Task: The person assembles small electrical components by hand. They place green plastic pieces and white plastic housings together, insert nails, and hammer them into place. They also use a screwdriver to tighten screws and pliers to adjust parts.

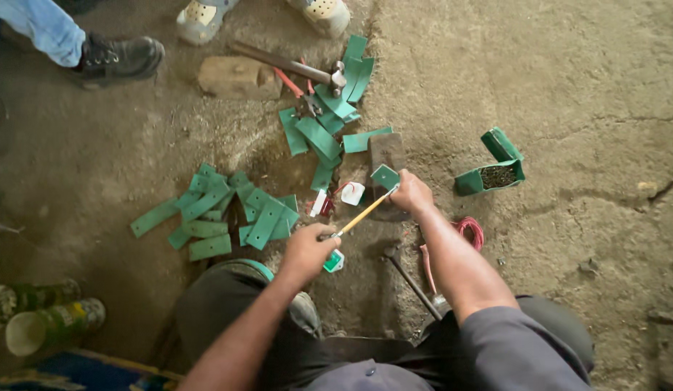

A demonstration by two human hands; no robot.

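Bare, rough concrete floor (568,87), dusty grey-brown, cracked right of the open green box (490,174), darker and stained left of it, evenly lit by soft daylight without hard shadows.

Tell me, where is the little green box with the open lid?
In the head view, the green box sits on the bare floor, far right of the person's right hand, away from the green strips.

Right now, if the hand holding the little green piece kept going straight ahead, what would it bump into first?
Probably the dark metal block just beyond the right hand and its green piece; past that lie scattered green strips. Depth is hard to judge.
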